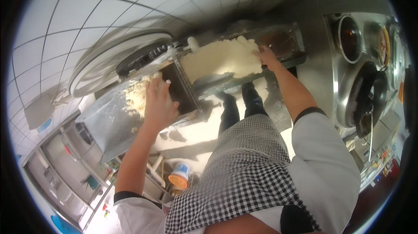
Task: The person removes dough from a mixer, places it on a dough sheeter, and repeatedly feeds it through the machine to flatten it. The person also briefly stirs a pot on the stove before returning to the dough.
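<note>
A wide, ragged-edged sheet of pale dough lies along the metal work surface in front of me. My right hand is at its right end, fingers bent on the dough's edge. My left hand is over the metal hopper or tray at the left, fingers spread, with bits of dough on the fingertips. Crumbly dough lies in that tray, beside and partly behind the left hand. A dark rectangular opening with a metal frame sits between the tray and the dough sheet. A white knob or handle stands behind the sheet.
A large round metal lid or pan leans on the tiled wall. At the right, a steel counter holds a round pot and a black wok. An orange and blue bucket and metal racks are lower left.
</note>
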A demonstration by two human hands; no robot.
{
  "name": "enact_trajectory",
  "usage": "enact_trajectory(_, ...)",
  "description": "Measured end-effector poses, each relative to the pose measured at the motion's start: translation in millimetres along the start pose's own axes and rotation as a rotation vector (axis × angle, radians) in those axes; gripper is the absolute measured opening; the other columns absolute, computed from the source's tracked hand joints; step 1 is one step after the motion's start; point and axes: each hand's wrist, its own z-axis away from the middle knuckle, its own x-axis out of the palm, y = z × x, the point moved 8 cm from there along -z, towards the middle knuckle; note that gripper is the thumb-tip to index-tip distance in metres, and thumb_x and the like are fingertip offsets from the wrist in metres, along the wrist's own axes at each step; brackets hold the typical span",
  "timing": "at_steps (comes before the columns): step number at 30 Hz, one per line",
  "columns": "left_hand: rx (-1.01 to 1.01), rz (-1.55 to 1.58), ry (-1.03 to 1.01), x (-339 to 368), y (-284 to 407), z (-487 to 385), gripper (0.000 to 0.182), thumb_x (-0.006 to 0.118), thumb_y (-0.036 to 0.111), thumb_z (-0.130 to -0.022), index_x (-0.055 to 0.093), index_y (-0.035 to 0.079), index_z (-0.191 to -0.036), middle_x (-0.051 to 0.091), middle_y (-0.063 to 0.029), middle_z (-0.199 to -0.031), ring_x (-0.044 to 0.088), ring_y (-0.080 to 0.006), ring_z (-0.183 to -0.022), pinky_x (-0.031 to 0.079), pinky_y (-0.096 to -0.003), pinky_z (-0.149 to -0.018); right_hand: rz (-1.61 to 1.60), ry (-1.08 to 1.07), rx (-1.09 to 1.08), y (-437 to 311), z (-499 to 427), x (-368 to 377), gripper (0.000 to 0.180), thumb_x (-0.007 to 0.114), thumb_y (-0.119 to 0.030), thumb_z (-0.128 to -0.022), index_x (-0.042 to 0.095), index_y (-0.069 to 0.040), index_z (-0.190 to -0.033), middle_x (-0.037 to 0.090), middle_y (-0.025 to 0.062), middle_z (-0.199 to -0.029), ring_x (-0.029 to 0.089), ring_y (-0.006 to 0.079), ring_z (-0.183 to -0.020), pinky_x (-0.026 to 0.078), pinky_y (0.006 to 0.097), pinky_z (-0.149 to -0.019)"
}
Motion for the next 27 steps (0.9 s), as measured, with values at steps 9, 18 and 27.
enact_trajectory(9,-0.330,-0.221,-0.124,-18.7,-24.3,39.8,0.080,0.072,0.033,-0.081,0.038,0.005,-0.147,0.033,-0.0227,-0.151,0.028,-0.0469,-0.141,0.035,-0.0537,-0.113,0.532,0.186,-0.186,-17.2,25.9,54.4,0.092,0.079,-0.031,-0.078,0.029,0.000,-0.149,0.058,0.0259,-0.130,0.056,0.0392,-0.122,0.045,0.0424,-0.103)
enact_trajectory(18,-0.351,-0.259,-0.375,6.1,-8.4,8.4,0.069,0.067,0.045,-0.086,0.049,-0.006,-0.131,0.043,-0.0195,-0.134,0.042,-0.0418,-0.125,0.051,-0.0501,-0.094,0.347,0.179,-1.106,-195.5,177.2,114.6,0.050,0.063,-0.004,-0.078,0.057,-0.005,-0.128,0.060,0.0207,-0.119,0.056,0.0391,-0.113,0.043,0.0432,-0.102)
enact_trajectory(27,-0.158,-0.325,-0.225,28.3,-14.0,13.1,0.055,0.057,0.038,-0.091,0.057,0.000,-0.130,0.050,-0.0192,-0.131,0.041,-0.0395,-0.125,0.044,-0.0531,-0.094,0.737,-0.359,-1.596,-242.0,330.6,303.1,0.047,0.056,0.001,-0.078,0.057,0.006,-0.125,0.053,0.0216,-0.135,0.051,0.0382,-0.126,0.043,0.0429,-0.105)
